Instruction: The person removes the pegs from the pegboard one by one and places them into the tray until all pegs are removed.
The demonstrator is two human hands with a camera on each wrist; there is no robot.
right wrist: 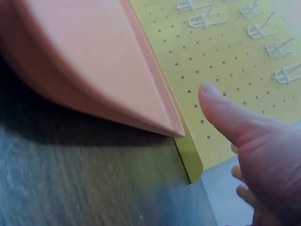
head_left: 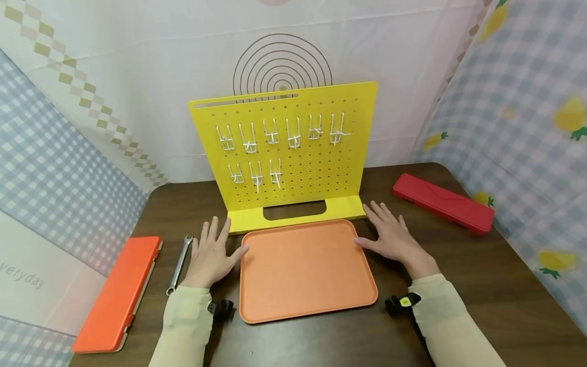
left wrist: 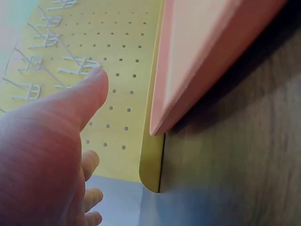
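Note:
An orange tray [head_left: 307, 272] lies flat on the table before the yellow pegboard [head_left: 316, 173], whose upper part carries several white wire hooks [head_left: 294, 133]. At the tray's left edge is my left hand [head_left: 212, 257], fingers spread and straight, thumb near the rim. My right hand [head_left: 394, 237] is spread the same way at the right edge, its thumb close to the rim. Neither hand grips anything. In the left wrist view the left thumb [left wrist: 89, 94] stands apart from the tray; the right wrist view shows the right thumb [right wrist: 221, 108] likewise apart.
Left of the left hand lies a metal wrench [head_left: 180, 265], with an orange case [head_left: 120, 295] beyond it at the table's left edge. A red case [head_left: 442, 203] lies at the back right. Patterned cloth [head_left: 137, 51] hangs behind and on both sides of the dark wooden table [head_left: 486, 285].

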